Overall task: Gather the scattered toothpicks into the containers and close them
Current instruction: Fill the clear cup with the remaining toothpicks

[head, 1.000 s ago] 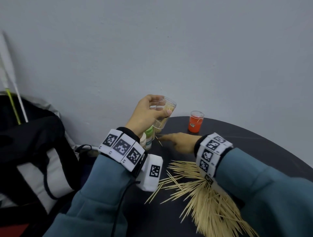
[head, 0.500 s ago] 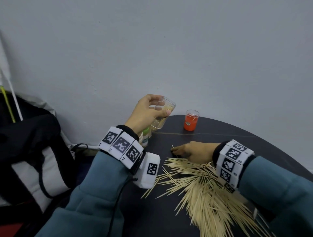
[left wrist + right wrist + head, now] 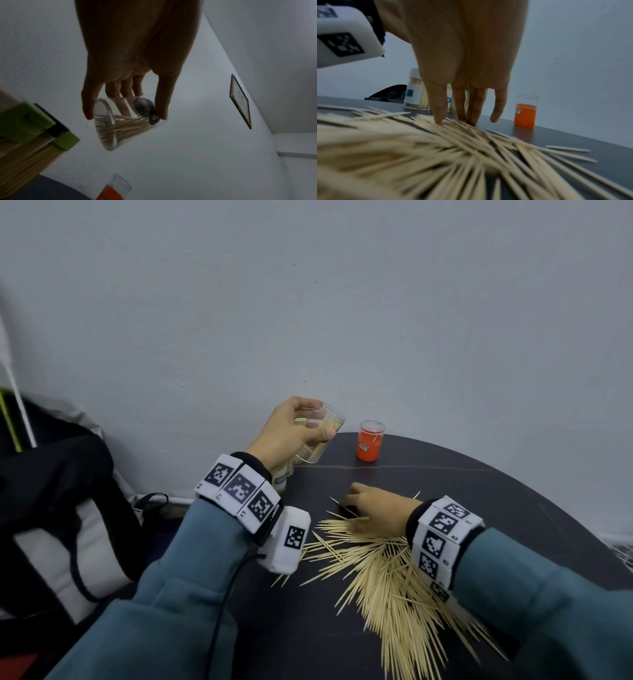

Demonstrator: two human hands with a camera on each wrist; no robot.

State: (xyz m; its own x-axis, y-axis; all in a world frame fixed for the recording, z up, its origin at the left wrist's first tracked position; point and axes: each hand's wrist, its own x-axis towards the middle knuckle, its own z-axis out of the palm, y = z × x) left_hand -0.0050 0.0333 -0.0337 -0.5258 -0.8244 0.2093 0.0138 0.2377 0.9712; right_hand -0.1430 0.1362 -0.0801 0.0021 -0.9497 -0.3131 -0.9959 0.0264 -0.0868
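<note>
Left hand [image 3: 291, 433] grips clear cylindrical container [image 3: 320, 436]; thin wooden toothpicks [image 3: 387, 577] heaped.

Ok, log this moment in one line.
left hand: holds clear container, tilted, part-filled | right hand: fingertips on toothpick pile | orange container: open, untouched

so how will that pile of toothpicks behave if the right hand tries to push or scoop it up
The toothpicks lie loose and crisscrossed on the smooth dark table, so a push would probably slide and fan them rather than move them as one. They look thin and stiff, likely rolling away singly. The right hand rests straight fingers on the pile's edge; raking may bunch them better than pinching.
</note>
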